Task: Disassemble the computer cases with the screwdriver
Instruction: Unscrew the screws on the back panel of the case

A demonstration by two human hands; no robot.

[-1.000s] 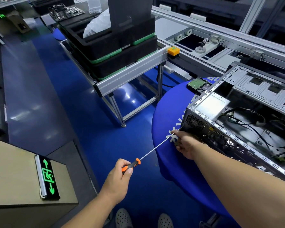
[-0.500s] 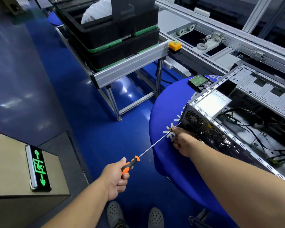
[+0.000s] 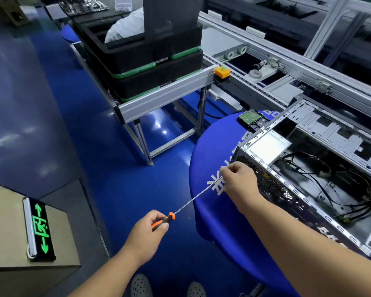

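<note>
An open grey computer case [image 3: 321, 168] lies on its side on a round blue-covered table [image 3: 208, 151], with black cables and a silver power supply showing inside. My left hand [image 3: 146, 234] grips the orange-and-black handle of a long screwdriver [image 3: 193, 200]. Its thin shaft slants up to the right toward the case's perforated rear panel. My right hand [image 3: 238, 183] pinches the shaft near its tip, close to the case's rear corner. The tip itself is hidden behind my fingers.
A hard drive [image 3: 250, 117] lies on the table beyond the case. An aluminium conveyor frame [image 3: 165, 97] carries stacked black trays [image 3: 150, 61], with a yellow button box [image 3: 222, 72] at its corner. A cardboard box [image 3: 15, 228] bearing a green exit sign stands at lower left.
The view shifted slightly. My right hand has moved up along the screwdriver shaft against the rear panel, and my left hand keeps its grip on the handle.
</note>
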